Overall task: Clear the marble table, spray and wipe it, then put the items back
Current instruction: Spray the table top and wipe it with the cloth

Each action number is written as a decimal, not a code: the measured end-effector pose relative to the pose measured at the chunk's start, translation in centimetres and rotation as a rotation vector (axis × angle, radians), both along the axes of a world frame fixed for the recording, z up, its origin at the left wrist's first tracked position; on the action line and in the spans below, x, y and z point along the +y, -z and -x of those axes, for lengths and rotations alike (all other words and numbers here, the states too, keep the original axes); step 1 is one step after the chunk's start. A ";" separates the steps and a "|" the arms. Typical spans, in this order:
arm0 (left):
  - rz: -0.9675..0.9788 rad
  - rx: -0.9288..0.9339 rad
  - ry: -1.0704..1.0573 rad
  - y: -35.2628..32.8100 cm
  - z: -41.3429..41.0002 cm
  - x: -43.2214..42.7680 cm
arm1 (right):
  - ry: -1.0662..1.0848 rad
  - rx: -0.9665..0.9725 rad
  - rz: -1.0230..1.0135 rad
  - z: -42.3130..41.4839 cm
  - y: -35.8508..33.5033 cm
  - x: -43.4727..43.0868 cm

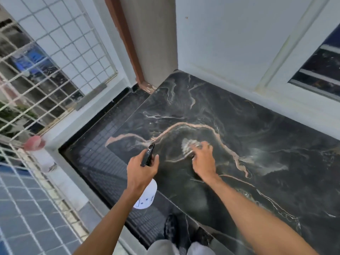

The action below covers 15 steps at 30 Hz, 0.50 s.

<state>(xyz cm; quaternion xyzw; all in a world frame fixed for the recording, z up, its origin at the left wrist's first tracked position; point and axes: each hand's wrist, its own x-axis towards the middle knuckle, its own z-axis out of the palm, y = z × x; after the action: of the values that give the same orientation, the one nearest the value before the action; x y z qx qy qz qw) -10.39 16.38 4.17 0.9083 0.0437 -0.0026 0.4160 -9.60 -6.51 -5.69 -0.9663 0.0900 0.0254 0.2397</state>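
The black marble table [248, 126] with pink and white veins fills the middle and right of the head view. My right hand [203, 159] presses a blurred pale cloth [189, 146] flat on the marble near its left part. My left hand [141, 170] grips a spray bottle with a black trigger head [149, 155] and a white body [147, 196], held just off the table's left edge, nozzle pointing toward the marble. No other items stand on the table top.
A white wall and a dark window [320, 67] bound the table at the back. A brown door frame [128, 43] stands at the corner. Left is a white metal grille [46, 70] with netting below. Dark floor [103, 155] lies beside the table; my feet [173, 229] are below.
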 end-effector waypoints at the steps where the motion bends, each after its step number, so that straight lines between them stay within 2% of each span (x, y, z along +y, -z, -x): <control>1: -0.007 -0.003 -0.016 0.3 0.4 0.8 | 0.109 0.015 0.025 -0.3 -0.1 0.8; 3: -0.017 0.001 -0.027 0.8 0.9 1.9 | 0.047 -0.002 0.070 0.7 -0.2 4.1; 6: 0.007 0.018 -0.022 1.3 1.0 2.9 | -0.398 -0.034 0.055 5.4 0.6 8.7; 7: 0.021 0.021 -0.019 1.6 0.9 3.1 | -0.487 -0.038 0.048 6.4 0.9 8.6; 8: 0.030 0.025 -0.009 1.7 0.9 3.1 | -0.483 -0.069 0.062 6.6 1.1 7.6; 9: 0.031 0.025 0.003 1.6 0.7 2.9 | -0.384 -0.073 0.085 6.1 1.1 6.1; 12: 0.033 0.044 0.049 1.7 0.2 1.8 | 0.186 -0.008 0.057 4.7 0.6 0.2; 13: 0.045 0.052 0.069 1.6 0.1 1.1 | 0.299 0.018 0.059 5.1 0.4 -0.9; 15: 0.064 0.069 0.109 1.3 -0.1 -0.3 | 0.261 0.015 0.092 7.0 0.0 -0.2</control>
<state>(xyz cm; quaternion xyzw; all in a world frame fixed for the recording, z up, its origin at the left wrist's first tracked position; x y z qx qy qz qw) -10.33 16.11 2.91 0.8949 0.0083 -0.0579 0.4425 -16.56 -6.66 -5.70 -0.9563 0.2176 -0.0028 0.1955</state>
